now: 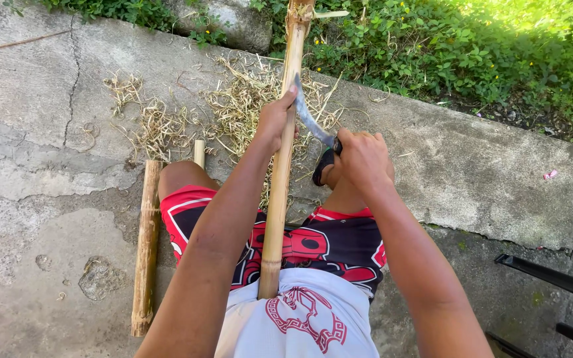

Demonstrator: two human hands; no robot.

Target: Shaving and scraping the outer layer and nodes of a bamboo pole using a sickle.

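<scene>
A long pale bamboo pole runs from my lap up past the top of the view. My left hand grips it about halfway up, thumb on the pole. In my right hand is a curved knife, and its blade rests against the pole just above my left hand. I am seated, in red and black shorts and a white shirt, with the pole's lower end between my thighs.
A second bamboo piece lies on the cracked concrete to my left, with a shorter stub beside my knee. Dry shavings are strewn ahead. Green plants grow beyond the concrete edge. A black chair frame stands at lower right.
</scene>
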